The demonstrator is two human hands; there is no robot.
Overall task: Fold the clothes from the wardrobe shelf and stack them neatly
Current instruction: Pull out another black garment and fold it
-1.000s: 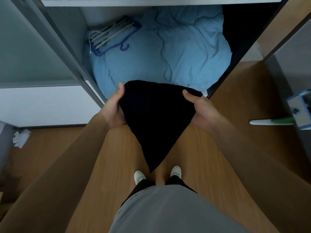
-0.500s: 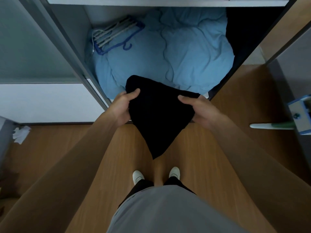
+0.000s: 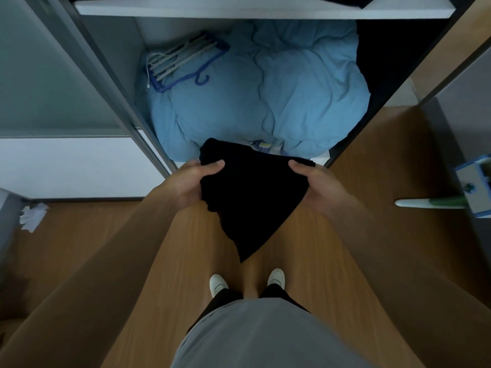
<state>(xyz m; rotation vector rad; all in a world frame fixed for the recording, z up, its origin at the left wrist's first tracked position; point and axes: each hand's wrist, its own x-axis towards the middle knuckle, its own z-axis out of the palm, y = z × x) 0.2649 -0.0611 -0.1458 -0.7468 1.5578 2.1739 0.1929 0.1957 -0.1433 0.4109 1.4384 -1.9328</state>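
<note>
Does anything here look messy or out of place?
Yes. Crumpled white paper lies on the floor at far left. Inside the wardrobe, loose hangers lie on a blue duvet bundled in unfolded. The black garment, held by the left hand and right hand, hangs to a lopsided point.

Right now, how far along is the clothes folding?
Done: no finished stack shows in this view. In hand: the left hand and right hand grip the black garment by its upper edge, its lower end hanging in a point above the floor. Left: finish this fold and set it down; whatever's on the shelf is mostly out of view.
</note>
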